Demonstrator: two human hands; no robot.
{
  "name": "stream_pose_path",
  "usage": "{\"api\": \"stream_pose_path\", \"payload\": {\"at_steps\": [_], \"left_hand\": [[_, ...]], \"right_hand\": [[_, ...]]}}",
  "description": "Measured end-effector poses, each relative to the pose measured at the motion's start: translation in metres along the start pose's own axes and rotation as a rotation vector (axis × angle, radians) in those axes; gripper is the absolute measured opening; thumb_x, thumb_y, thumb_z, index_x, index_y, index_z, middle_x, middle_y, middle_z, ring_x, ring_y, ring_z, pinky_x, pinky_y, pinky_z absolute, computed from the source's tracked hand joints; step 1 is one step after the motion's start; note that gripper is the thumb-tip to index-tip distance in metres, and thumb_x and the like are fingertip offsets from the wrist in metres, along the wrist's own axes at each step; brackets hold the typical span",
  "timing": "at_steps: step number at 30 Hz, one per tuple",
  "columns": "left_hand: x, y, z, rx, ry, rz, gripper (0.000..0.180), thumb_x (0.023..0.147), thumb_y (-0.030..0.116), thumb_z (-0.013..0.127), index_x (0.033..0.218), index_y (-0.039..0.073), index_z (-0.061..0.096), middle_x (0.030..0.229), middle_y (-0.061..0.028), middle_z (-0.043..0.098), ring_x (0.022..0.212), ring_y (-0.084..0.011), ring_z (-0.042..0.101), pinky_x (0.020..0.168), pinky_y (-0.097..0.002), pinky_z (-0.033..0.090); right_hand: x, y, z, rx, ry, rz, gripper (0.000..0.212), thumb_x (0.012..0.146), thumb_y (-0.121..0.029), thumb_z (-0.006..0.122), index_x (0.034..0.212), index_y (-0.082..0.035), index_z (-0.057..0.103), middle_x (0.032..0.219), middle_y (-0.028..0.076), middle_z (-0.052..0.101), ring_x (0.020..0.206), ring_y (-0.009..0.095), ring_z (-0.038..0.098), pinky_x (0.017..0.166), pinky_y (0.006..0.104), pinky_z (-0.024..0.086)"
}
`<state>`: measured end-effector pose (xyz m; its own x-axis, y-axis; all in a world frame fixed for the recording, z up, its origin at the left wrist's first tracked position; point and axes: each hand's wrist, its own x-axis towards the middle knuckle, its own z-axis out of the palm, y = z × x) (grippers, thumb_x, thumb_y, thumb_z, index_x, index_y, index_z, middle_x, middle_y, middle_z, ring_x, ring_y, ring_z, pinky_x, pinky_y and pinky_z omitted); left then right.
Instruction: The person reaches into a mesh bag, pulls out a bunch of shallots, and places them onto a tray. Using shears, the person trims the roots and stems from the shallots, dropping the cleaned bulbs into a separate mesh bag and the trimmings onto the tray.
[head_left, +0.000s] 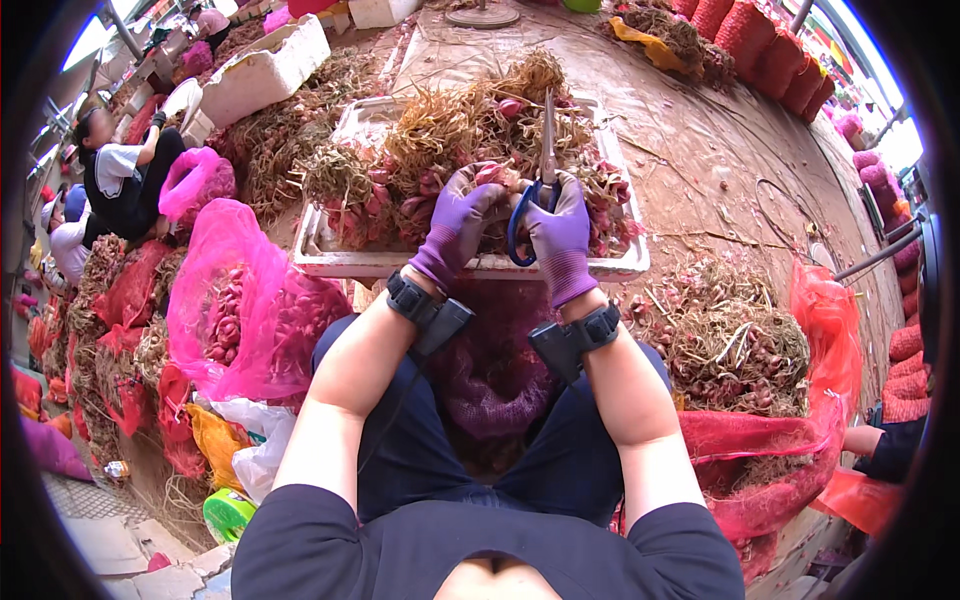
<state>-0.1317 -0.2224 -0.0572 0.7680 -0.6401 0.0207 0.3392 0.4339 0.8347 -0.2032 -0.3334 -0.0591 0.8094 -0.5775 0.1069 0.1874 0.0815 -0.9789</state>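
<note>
My left hand (452, 228), in a purple glove, pinches a small pinkish shallot (492, 173) between thumb and fingers. Close beside it, my right hand (562, 238), gloved alike, is closed round a pair of scissors (548, 160) with blue handles. Their blades point up and away from me. Both hands are over the near side of a white foam tray (450, 266), heaped with dry-stemmed shallots (430, 135). The gloves partly cover the held shallot and the scissor handles.
A pink mesh bag (215, 300) of shallots stands at my left. A purple net bag (495, 400) hangs between my knees. To the right lie loose shallots (730, 335) beside a red mesh bag (760, 480). Another person (125, 180) sits far left; filled red sacks (745, 45) stand far right.
</note>
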Motion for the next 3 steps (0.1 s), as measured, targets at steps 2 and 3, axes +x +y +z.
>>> {"api": "stream_pose_path", "payload": {"at_steps": [2, 3], "left_hand": [[0.004, -0.005, -0.004, 0.068, 0.062, -0.021, 0.033, 0.088, 0.011, 0.059, 0.117, 0.001, 0.049, 0.101, -0.0074, 0.062, 0.091, -0.0146, 0.061, 0.08, -0.0284, 0.052], [0.008, -0.007, -0.009, 0.169, 0.023, 0.013, 0.04, 0.088, 0.015, 0.062, 0.123, 0.002, 0.047, 0.107, -0.0089, 0.061, 0.095, -0.015, 0.061, 0.081, -0.029, 0.052]], "right_hand": [[0.002, 0.007, -0.002, -0.113, 0.019, -0.063, 0.041, 0.079, -0.006, 0.072, 0.112, -0.007, 0.047, 0.082, 0.002, 0.06, 0.068, 0.007, 0.057, 0.061, 0.0218, 0.049], [0.003, 0.009, -0.002, -0.224, 0.035, -0.123, 0.044, 0.077, -0.008, 0.074, 0.112, -0.008, 0.047, 0.084, 0.002, 0.061, 0.067, 0.008, 0.057, 0.061, 0.0232, 0.05]]}}
